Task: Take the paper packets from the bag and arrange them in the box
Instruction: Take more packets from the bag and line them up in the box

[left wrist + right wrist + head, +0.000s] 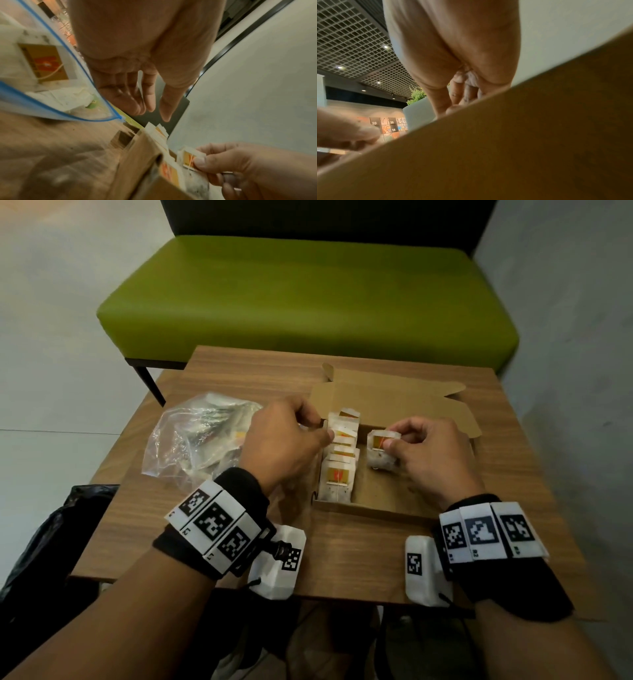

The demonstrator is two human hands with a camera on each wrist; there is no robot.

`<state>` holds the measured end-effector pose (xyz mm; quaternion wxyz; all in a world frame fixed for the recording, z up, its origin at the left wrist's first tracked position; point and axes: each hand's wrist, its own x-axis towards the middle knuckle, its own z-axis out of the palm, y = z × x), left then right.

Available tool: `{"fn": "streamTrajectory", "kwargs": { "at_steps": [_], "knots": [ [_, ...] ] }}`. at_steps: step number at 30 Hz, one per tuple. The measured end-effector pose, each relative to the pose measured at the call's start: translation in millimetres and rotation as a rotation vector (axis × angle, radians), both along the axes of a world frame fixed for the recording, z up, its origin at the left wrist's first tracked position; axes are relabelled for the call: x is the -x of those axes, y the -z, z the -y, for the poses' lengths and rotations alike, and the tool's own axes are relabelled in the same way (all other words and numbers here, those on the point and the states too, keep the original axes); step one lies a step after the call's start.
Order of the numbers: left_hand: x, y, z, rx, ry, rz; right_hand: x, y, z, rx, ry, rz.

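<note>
An open cardboard box (371, 509) lies on the wooden table (346, 556). A row of white paper packets (339, 463) with orange labels stands along its left side. My left hand (323, 433) hovers at the far end of that row; in the left wrist view its fingers (149, 100) are relaxed and hold nothing. My right hand (394, 442) pinches one packet (378, 440) upright in the middle of the box, also seen as the packet (187, 159) in the left wrist view. The clear zip bag (191, 440) with more packets lies left of the box. The box wall (522, 142) hides my right fingertips.
The box lid (394, 402) lies folded back toward the green bench (308, 302) behind the table. A black plastic bag (41, 542) sits off the table's left front corner. Bare box floor (380, 491) shows right of the packet row.
</note>
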<state>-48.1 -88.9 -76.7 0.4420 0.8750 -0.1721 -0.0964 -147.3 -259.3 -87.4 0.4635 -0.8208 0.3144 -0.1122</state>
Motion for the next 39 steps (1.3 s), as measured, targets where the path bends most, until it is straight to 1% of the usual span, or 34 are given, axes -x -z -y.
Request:
{"fn": "streamTrajectory", "kwargs": {
  "at_steps": [3,6,10,16,20,24,30,32,35,37,39],
  "knots": [
    [1,5,-1,-0.176,0.092,0.010,-9,3,-3,0.090,-0.009,-0.050],
    [0,6,-1,-0.212,0.121,0.009,-19,3,-6,0.156,0.006,-0.041],
    [1,6,-1,-0.200,0.124,0.018,-26,4,-3,0.207,0.049,-0.031],
    [-1,5,1,-0.208,0.117,-0.004,-19,7,-2,0.240,0.135,-0.023],
    [-1,5,0,-0.214,0.112,-0.007,-23,5,-2,0.192,0.160,-0.031],
    [-1,4,-1,-0.218,0.115,-0.015,-27,12,-4,0.129,0.171,-0.016],
    [-1,3,-2,-0.215,0.114,-0.019,-23,11,-4,0.122,0.207,-0.021],
    [-1,3,-3,-0.218,0.110,-0.013,-21,8,-4,0.120,0.208,-0.034],
    [1,4,-4,-0.227,0.115,0.004,-17,-2,-11,0.214,0.192,-0.029],
    [3,2,-5,-0.188,0.121,0.021,-16,-10,-23,0.259,0.152,0.028],
    [2,-6,-9,-0.136,0.106,0.048,-18,-16,-39,0.284,0.053,0.100]
  ]
}}
